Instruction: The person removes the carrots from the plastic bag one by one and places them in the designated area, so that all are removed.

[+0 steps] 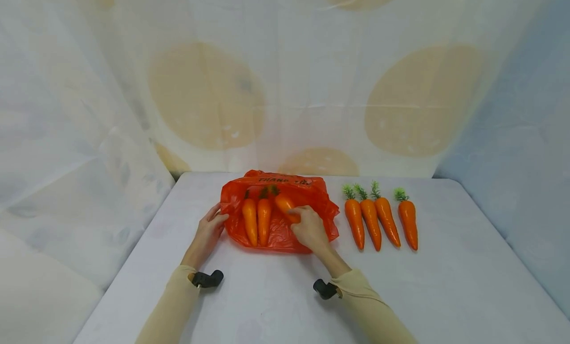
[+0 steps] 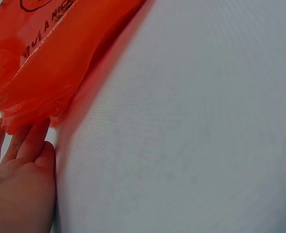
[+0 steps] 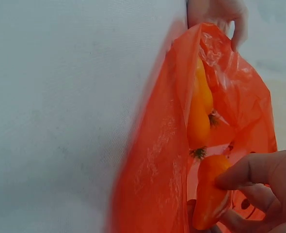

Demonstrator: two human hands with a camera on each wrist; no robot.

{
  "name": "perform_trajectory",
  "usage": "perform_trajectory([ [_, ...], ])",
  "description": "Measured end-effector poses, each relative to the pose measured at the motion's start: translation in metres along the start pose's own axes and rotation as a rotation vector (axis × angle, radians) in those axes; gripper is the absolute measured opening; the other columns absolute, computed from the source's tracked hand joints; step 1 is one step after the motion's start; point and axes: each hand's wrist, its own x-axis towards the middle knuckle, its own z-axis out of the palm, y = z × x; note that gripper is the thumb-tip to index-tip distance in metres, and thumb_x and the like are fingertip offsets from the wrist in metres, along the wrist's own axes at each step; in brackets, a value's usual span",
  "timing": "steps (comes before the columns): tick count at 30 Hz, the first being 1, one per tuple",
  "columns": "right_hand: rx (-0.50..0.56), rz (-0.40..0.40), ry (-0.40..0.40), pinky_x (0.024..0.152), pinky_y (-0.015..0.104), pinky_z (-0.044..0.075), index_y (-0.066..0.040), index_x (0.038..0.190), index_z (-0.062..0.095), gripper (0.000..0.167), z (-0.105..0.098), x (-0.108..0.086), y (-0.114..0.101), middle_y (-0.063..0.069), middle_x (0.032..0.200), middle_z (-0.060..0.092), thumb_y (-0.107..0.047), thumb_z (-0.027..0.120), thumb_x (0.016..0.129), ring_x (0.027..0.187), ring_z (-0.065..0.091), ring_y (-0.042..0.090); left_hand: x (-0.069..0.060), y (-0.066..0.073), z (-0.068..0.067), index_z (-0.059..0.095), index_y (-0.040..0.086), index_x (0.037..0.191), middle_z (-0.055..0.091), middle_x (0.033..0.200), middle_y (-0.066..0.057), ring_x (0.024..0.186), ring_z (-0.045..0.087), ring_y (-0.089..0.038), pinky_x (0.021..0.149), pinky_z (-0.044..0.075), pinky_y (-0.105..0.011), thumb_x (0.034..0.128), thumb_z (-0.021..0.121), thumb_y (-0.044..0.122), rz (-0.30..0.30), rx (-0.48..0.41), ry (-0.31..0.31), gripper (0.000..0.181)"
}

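Note:
A red plastic bag (image 1: 285,237) lies on its side with its mouth spread open. Two orange carrots with green tops, one of them the left carrot (image 1: 250,221), lie side by side in it. My left hand (image 1: 211,229) holds the bag's left edge, fingers behind the film (image 2: 24,145) and thumb on the near side. Inside the bag, my right hand (image 1: 310,228) pinches a third carrot (image 3: 212,191) between thumb and fingers. This carrot slants to the right of the other two, its leafy top pointing to the back. The bag's film partly hides the carrots in the right wrist view.
Right of the bag, three carrots lie close together, the nearest one a leaning carrot (image 1: 355,224). A separate carrot (image 1: 408,224) lies farther right. All rest on a white-covered table (image 1: 463,284). A patterned cloth (image 1: 311,86) hangs behind, with further cloth at both sides.

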Motion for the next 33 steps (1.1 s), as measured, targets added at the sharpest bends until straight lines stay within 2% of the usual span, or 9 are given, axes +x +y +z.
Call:
perform_trajectory([
  [8, -0.001, -0.021, -0.009, 0.103, 0.049, 0.046, -0.01, 0.122, 0.071, 0.039, -0.005, -0.006, 0.002, 0.013, 0.134, 0.058, -0.001, 0.063, 0.085, 0.124, 0.054, 0.032, -0.001, 0.0, 0.0, 0.02, 0.021, 0.159, 0.034, 0.156, -0.006, 0.133, 0.041, -0.016, 0.109, 0.039, -0.021, 0.1026, 0.05, 0.019, 0.001, 0.026, -0.002, 0.063],
  [15, 0.012, -0.017, -0.089, 0.095, 0.043, 0.053, -0.015, 0.122, 0.072, 0.039, -0.006, -0.014, -0.001, 0.009, 0.136, 0.056, -0.001, 0.065, 0.086, 0.122, 0.054, 0.031, 0.0, 0.0, -0.001, 0.019, 0.021, 0.159, 0.033, 0.157, -0.007, 0.131, 0.043, -0.015, 0.108, 0.039, -0.021, 0.1033, 0.048, 0.02, 0.004, 0.026, -0.011, 0.063],
  [23, 0.0, -0.093, -0.115, 0.091, 0.041, 0.055, -0.014, 0.12, 0.073, 0.037, -0.01, -0.023, -0.003, 0.009, 0.135, 0.055, 0.0, 0.066, 0.086, 0.12, 0.055, 0.031, 0.0, 0.0, 0.001, 0.019, 0.019, 0.159, 0.033, 0.156, -0.007, 0.132, 0.041, -0.017, 0.108, 0.039, -0.02, 0.103, 0.048, 0.017, 0.001, 0.002, -0.014, 0.063],
  [28, 0.003, -0.136, -0.099, 0.095, 0.043, 0.053, -0.014, 0.118, 0.073, 0.037, -0.012, -0.026, -0.002, 0.008, 0.134, 0.056, 0.001, 0.066, 0.085, 0.12, 0.055, 0.03, 0.0, 0.0, 0.001, 0.017, 0.02, 0.16, 0.031, 0.158, -0.008, 0.133, 0.04, -0.017, 0.109, 0.038, -0.021, 0.1035, 0.048, 0.019, 0.002, 0.011, -0.02, 0.064],
  [33, 0.029, -0.22, -0.059, 0.094, 0.043, 0.054, -0.014, 0.116, 0.073, 0.037, -0.017, -0.028, 0.001, 0.008, 0.132, 0.056, 0.003, 0.066, 0.085, 0.117, 0.056, 0.028, 0.0, 0.0, 0.001, 0.019, 0.019, 0.159, 0.032, 0.157, -0.007, 0.135, 0.039, -0.018, 0.109, 0.038, -0.022, 0.1031, 0.049, 0.019, 0.01, 0.026, -0.017, 0.063],
])
